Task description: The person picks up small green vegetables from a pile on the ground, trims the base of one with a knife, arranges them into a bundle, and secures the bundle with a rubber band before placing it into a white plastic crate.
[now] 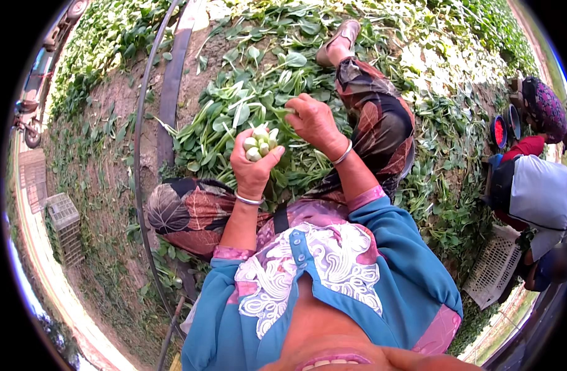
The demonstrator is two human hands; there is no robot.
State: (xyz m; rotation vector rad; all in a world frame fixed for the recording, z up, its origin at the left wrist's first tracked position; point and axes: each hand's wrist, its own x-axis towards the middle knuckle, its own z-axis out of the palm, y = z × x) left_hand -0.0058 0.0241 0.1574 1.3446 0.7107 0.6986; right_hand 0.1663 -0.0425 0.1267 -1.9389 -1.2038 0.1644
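A bunch of pale green stem bases (pixel 261 143) fills my left hand (pixel 253 169), with the cut-looking ends turned up towards me. They look like pak choi, and most of their leaves are hidden below the hand. My right hand (pixel 317 124) is just to the right and a little higher, its fingers pinched on a green leaf (pixel 282 112). Beneath both hands, between my legs, lies a heap of loose leafy greens (pixel 218 123) with pale stalks.
A thin curved pipe (pixel 139 139) and a flat dark strip (pixel 168 97) run along my left. Plastic crates stand far left (pixel 65 222) and right (pixel 494 264). Co-workers (pixel 538 185) crouch at the right, near a basin with red contents (pixel 498 132). Leafy plants (pixel 450 218) cover the ground.
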